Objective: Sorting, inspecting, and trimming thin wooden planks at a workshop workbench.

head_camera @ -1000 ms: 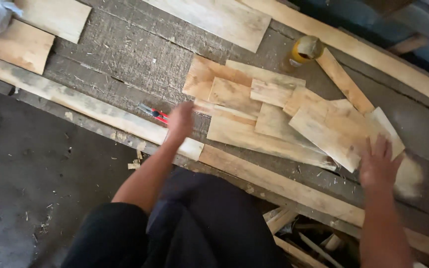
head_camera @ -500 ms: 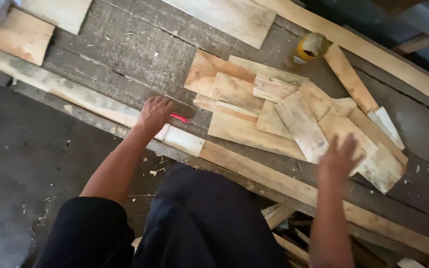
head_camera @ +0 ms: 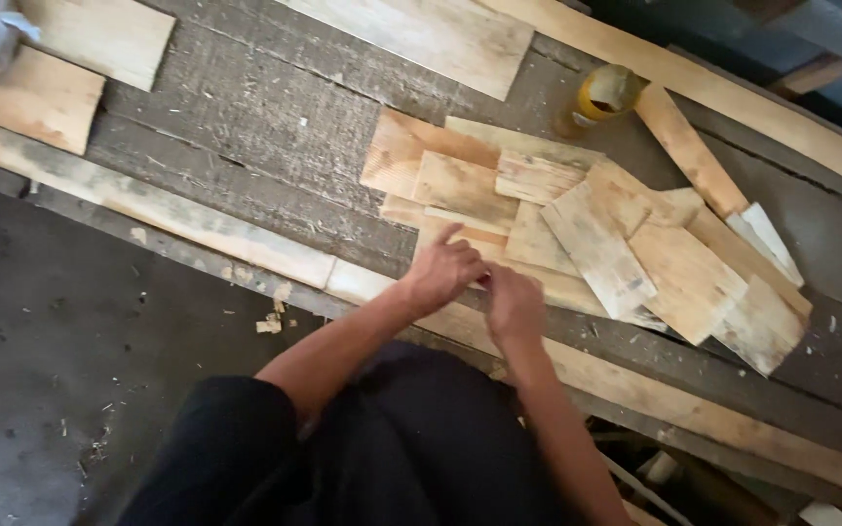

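Both hands are brought together at the near edge of the heap of pale, rough-sawn rectangular wooden offcuts, just above the long pale wooden plank that runs along the front of the dark, worn workbench top. The left hand is curled, forefinger raised, and a small red object is pinched between it and the right hand; only a sliver of red is seen, so what it is cannot be told. The right hand's fingers are folded in against that same spot, and whether they are closed on the red object or only touching it cannot be told.

For this step to be done well, the small object is best kept low over the plank, so a slip is caught by wood and not the dark floor. The loosely stacked offcuts should be left undisturbed by the wrists. A yellow-capped glue bottle lies well apart behind the heap.
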